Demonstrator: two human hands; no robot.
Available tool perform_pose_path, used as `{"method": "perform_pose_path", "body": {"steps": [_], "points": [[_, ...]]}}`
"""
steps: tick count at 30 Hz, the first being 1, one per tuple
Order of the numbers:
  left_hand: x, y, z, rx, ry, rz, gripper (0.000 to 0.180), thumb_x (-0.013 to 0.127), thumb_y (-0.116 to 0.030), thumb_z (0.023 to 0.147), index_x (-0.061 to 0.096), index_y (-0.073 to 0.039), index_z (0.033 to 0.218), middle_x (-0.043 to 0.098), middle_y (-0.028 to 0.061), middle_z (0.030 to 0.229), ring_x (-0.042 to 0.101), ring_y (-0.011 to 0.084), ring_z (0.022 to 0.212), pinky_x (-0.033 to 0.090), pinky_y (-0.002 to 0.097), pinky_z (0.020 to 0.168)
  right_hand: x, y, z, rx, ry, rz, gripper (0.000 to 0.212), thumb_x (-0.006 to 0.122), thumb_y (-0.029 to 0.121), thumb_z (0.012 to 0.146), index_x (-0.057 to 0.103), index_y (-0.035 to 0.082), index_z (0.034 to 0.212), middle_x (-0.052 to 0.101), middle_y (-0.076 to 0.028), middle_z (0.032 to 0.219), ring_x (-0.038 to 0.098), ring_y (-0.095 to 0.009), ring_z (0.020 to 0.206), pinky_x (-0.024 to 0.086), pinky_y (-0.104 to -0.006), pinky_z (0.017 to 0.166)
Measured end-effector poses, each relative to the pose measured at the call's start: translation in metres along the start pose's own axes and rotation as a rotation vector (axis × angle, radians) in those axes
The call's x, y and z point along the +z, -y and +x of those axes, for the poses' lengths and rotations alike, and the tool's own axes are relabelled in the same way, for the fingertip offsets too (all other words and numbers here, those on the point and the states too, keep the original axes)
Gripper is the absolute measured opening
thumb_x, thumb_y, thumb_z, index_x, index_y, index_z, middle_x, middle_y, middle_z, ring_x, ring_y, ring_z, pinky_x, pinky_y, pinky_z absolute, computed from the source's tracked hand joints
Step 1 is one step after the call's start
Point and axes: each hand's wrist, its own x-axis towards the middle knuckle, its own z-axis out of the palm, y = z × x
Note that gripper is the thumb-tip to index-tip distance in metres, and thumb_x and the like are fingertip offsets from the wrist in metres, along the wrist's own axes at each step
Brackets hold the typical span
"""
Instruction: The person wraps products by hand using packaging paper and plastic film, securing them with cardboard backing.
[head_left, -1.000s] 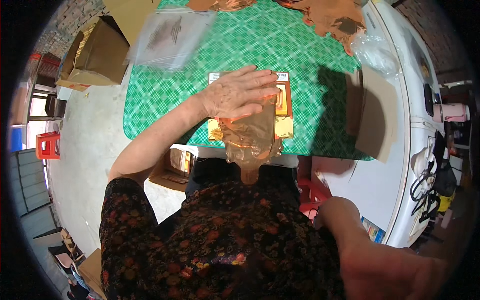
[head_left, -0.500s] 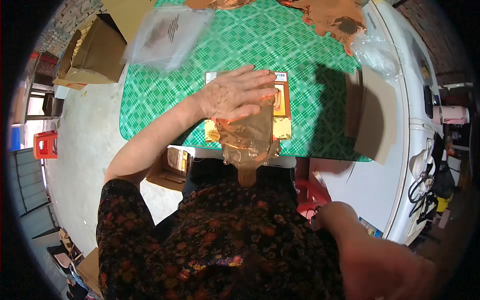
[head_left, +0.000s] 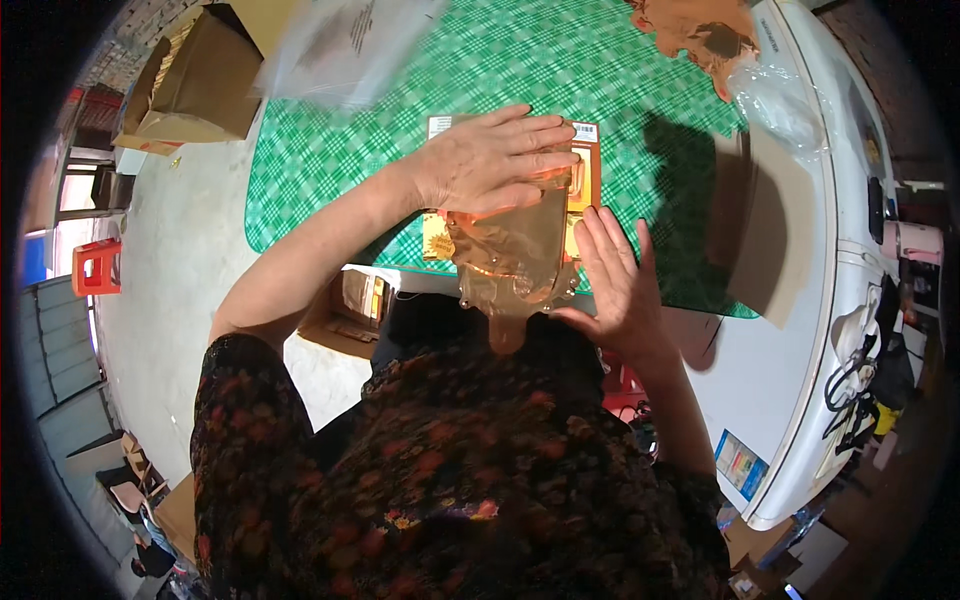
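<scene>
A flat copper-coloured foil balloon (head_left: 515, 240) lies over a printed orange and yellow card (head_left: 588, 160) at the near edge of the table. Its rounded tail hangs past that edge toward my body. My left hand (head_left: 490, 165) rests flat across the upper part of the foil, fingers stretched to the right, hiding much of the card. At the right side of the card is my right hand (head_left: 625, 290), fingers spread and pointing away from me. Its thumb reaches toward the foil's lower right corner; I cannot tell whether it touches.
The table has a green checked cloth (head_left: 340, 190). Clear plastic sleeves (head_left: 340, 50) lie at the far left, more copper foil (head_left: 700, 35) at the far right beside crumpled clear plastic (head_left: 775, 100). Brown cardboard (head_left: 770, 230) leans at the right edge. An open carton (head_left: 205, 80) stands left.
My right hand has come up from low beside my body to the right side of the card, its fingers now spread. My left hand stays on the foil. The whole view has shifted slightly.
</scene>
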Motion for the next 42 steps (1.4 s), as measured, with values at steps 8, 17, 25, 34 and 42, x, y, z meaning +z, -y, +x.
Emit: {"method": "perform_pose_path", "body": {"steps": [8, 17, 25, 34, 42], "points": [[0.002, 0.002, -0.003, 0.031, -0.004, -0.027, 0.061, 0.042, -0.051, 0.111, 0.041, -0.022, 0.164, 0.030, 0.0097, 0.174, 0.025, 0.0285, 0.162, 0.016, 0.0519, 0.134, 0.001, -0.001, -0.003, -0.025, -0.057, 0.056, 0.087, 0.088, 0.018, 0.069, 0.055, -0.003, 0.147, 0.054, -0.018, 0.156, 0.045, -0.033, 0.152, 0.020, -0.0570, 0.129], [0.000, -0.007, 0.001, 0.015, 0.025, -0.057, 0.061, 0.044, -0.050, 0.110, 0.041, -0.023, 0.164, 0.031, 0.0103, 0.174, 0.025, 0.0288, 0.162, 0.017, 0.0529, 0.134, 0.011, -0.012, -0.012, -0.173, -0.261, 0.037, 0.045, 0.083, 0.012, 0.069, 0.073, -0.003, 0.111, 0.071, -0.015, 0.128, 0.063, -0.033, 0.130, 0.042, -0.0546, 0.117], [0.003, -0.009, 0.002, 0.022, -0.018, -0.015, 0.060, 0.043, -0.047, 0.110, 0.044, -0.016, 0.162, 0.036, 0.0142, 0.171, 0.028, 0.0289, 0.161, 0.018, 0.0518, 0.133, 0.023, -0.010, -0.042, -0.347, -0.437, 0.207, 0.009, 0.072, 0.003, 0.084, 0.067, 0.001, 0.092, 0.072, -0.012, 0.111, 0.070, -0.030, 0.111, 0.056, -0.0519, 0.099], [0.006, -0.011, -0.003, -0.006, 0.021, 0.015, 0.065, 0.044, -0.053, 0.110, 0.038, -0.019, 0.165, 0.028, 0.0105, 0.174, 0.026, 0.0293, 0.161, 0.018, 0.0534, 0.133, -0.090, 0.013, -0.113, 0.006, -0.476, 0.264, 0.029, 0.071, 0.029, 0.101, 0.061, 0.002, 0.103, 0.073, -0.019, 0.109, 0.073, -0.031, 0.095, 0.059, -0.0428, 0.083], [0.004, -0.010, -0.001, -0.003, 0.022, 0.030, 0.065, 0.042, -0.055, 0.110, 0.041, -0.018, 0.164, 0.032, 0.0093, 0.173, 0.027, 0.0273, 0.161, 0.018, 0.0530, 0.133, -0.102, -0.047, 0.005, 0.651, -1.134, 0.485, 0.033, 0.067, 0.018, 0.105, 0.058, -0.009, 0.120, 0.069, -0.020, 0.108, 0.071, -0.023, 0.082, 0.062, -0.0340, 0.066]]}}
